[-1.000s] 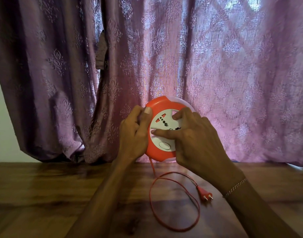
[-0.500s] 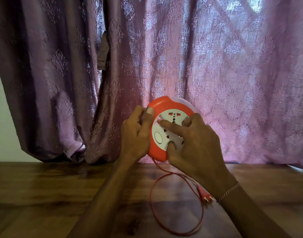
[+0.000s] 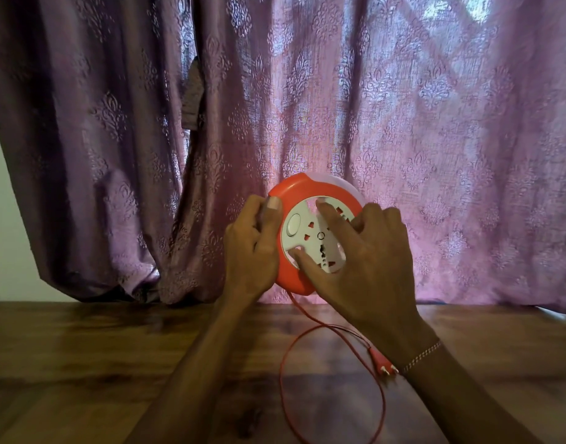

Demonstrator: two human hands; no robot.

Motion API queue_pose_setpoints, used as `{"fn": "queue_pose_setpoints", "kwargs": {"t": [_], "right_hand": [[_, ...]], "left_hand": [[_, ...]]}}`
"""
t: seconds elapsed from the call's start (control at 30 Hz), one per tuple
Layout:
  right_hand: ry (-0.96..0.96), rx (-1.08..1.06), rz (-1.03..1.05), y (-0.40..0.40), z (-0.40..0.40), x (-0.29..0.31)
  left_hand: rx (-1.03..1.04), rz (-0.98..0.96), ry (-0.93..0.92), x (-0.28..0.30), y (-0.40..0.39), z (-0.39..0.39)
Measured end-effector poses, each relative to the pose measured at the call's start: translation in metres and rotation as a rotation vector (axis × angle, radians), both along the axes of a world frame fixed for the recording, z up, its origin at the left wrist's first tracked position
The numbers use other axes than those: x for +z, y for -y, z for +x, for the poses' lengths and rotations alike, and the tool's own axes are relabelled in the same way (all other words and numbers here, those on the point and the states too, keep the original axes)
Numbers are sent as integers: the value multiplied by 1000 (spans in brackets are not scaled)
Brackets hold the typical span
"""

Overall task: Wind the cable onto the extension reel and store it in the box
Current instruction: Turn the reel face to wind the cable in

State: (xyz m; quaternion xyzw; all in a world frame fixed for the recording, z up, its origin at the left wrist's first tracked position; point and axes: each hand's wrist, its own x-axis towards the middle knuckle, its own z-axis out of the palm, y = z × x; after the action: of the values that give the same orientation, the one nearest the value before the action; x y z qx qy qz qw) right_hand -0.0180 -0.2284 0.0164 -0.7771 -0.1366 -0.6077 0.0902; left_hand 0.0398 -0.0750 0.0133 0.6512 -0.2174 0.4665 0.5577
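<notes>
Round orange extension reel (image 3: pixel 307 193) held upright above the far edge of a wooden table (image 3: pixel 83 347), white socket face (image 3: pixel 310 238) turned toward the camera. Left hand (image 3: pixel 251 248) wrapped around the reel's left rim, fingers curled behind it and thumb laid flat on the orange front edge. Right hand (image 3: pixel 365 264) spread over the socket face, fingers bent and planted on the white disc: one fingertip near its top, the thumb tip pressed near its lower left, gripping the disc. Thin beaded bracelet (image 3: pixel 422 355) around the right wrist.

Red cable (image 3: pixel 283 379) dropping from the bottom of the reel, trailing toward the near right, then lying in one loose loop on the table nearer the camera. Red two-pin plug (image 3: pixel 382 363) at the cable's end, resting on the table just beside the right wrist, pins pointing right. Part of the loop hidden by the right forearm.

Purple patterned curtain (image 3: pixel 403 123) filling the far background, daylight glowing through its right half. Strip of pale wall (image 3: pixel 6 219) at far left.
</notes>
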Motion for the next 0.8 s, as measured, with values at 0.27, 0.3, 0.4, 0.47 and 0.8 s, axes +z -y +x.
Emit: {"fn": "queue_pose_setpoints", "kwargs": {"t": [0.27, 0.3, 0.4, 0.47, 0.8], "right_hand": [[-173, 224, -375, 18, 4, 10], [-179, 203, -382, 17, 4, 9], [-135, 110, -397, 17, 3, 8], [-149, 72, -400, 18, 3, 8], [-229, 165, -112, 6, -6, 2]], "left_hand": [[2, 1, 14, 2, -2, -1], [7, 9, 20, 2, -2, -1], [27, 20, 32, 0, 0, -2], [25, 28, 33, 0, 0, -2], [2, 23, 25, -1, 3, -3]]}}
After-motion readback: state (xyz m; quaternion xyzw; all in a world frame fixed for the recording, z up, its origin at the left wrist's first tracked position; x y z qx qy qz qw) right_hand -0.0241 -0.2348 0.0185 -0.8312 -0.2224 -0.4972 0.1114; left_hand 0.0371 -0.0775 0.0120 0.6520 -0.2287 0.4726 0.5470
